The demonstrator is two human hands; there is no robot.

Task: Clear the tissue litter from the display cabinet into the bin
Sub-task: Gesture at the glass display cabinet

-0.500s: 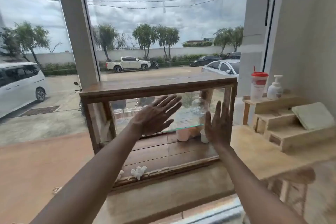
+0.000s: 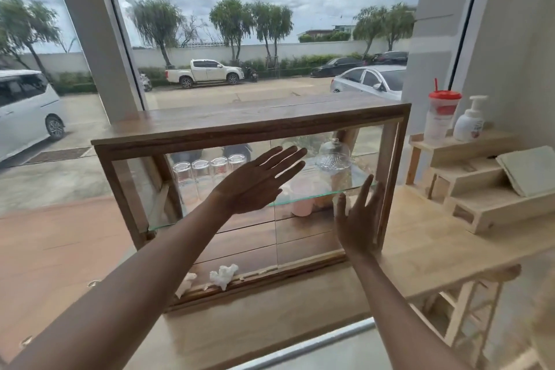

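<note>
A wooden display cabinet [image 2: 249,120] with glass panels stands on a pale wooden counter. On its floor near the front left lie a crumpled white tissue [image 2: 223,275] and a second tissue [image 2: 185,282] partly behind my left forearm. My left hand [image 2: 258,182] is flat, fingers spread, against the glass at mid height. My right hand [image 2: 359,219] is flat and open against the glass near the cabinet's right post. Neither hand holds anything. No bin is in view.
Inside the cabinet, several upturned glasses [image 2: 207,173] and a glass dome [image 2: 334,156] sit on a glass shelf, a pink cup [image 2: 301,200] below. Right of it, stepped wooden shelves [image 2: 477,186] carry a red-lidded cup [image 2: 442,117], a pump bottle [image 2: 470,120] and a folded cloth [image 2: 530,170].
Both hands stay flat on the glass and have shifted right relative to the cabinet; several glasses and the glass dome now show clearly. The view has drawn closer.
</note>
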